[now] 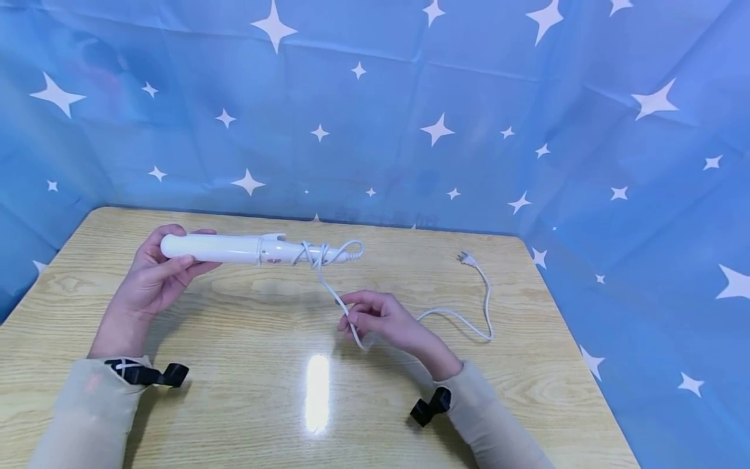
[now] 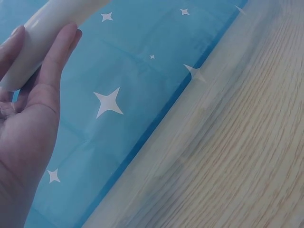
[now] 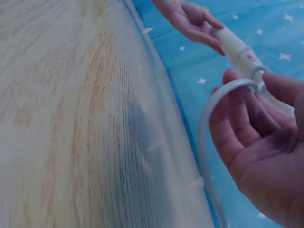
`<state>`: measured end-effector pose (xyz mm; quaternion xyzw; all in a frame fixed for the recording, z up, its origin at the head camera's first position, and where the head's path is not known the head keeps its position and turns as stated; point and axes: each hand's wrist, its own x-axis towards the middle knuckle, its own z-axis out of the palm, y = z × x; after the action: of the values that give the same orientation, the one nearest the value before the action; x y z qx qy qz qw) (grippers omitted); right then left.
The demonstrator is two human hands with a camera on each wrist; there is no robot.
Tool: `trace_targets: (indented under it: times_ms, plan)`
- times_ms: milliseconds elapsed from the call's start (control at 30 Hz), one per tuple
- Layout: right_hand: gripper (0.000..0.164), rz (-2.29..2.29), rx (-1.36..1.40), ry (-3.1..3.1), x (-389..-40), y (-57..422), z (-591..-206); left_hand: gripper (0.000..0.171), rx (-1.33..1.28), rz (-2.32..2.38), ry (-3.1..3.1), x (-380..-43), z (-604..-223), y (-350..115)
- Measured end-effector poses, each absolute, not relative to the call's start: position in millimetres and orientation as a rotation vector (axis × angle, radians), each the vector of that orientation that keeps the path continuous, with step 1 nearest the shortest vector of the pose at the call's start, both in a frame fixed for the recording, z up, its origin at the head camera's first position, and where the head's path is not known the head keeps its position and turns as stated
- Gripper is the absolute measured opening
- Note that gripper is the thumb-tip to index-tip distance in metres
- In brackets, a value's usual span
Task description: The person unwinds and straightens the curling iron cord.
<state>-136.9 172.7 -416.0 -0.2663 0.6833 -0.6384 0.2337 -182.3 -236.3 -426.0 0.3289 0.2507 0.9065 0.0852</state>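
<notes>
A white curling iron [image 1: 213,248] is held level above the table, its wide end toward the left. My left hand [image 1: 158,273] grips that wide end, thumb on the near side and fingers behind. In the left wrist view, the thumb and fingers wrap the smooth white body [image 2: 40,40]. A thin white power cord [image 1: 326,284] is wound in loose loops around the narrow handle and hangs down to the right. My right hand [image 1: 381,319] holds the cord between thumb and curled fingers, below and right of the handle. The right wrist view shows the cord [image 3: 205,137] arching over the fingers.
The cord's far length lies in a bend on the right of the wooden table [image 1: 246,391], ending in a two-prong plug [image 1: 467,258]. A blue curtain with white stars [image 1: 375,98] stands behind the table and along its sides. Black straps [image 1: 431,407] circle both wrists.
</notes>
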Motion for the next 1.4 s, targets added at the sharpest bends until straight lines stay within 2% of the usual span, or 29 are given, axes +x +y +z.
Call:
trace_targets:
  times_ms: [300, 500, 867, 1133, 1400]
  plan:
    - [0.028, -1.677, -0.66, 2.067, -133, 179, -406, 0.039, 0.981, 2.685, 0.765, -183, -423, -233]
    - [0.022, -1.789, -0.579, 2.123, -136, 192, -404, 0.038, 1.0, 2.695, 0.773, -182, -423, -235]
    - [0.02, -1.792, -0.577, 2.402, -148, 228, -393, 0.037, 1.017, 2.656, 0.863, -180, -425, -239]
    - [0.02, -1.81, -0.407, 2.626, -150, 262, -384, 0.037, 1.016, 2.686, 0.725, -182, -428, -243]
    - [0.02, -1.6, -0.492, 2.522, -144, 290, -385, 0.039, 1.033, 2.688, 0.622, -188, -428, -250]
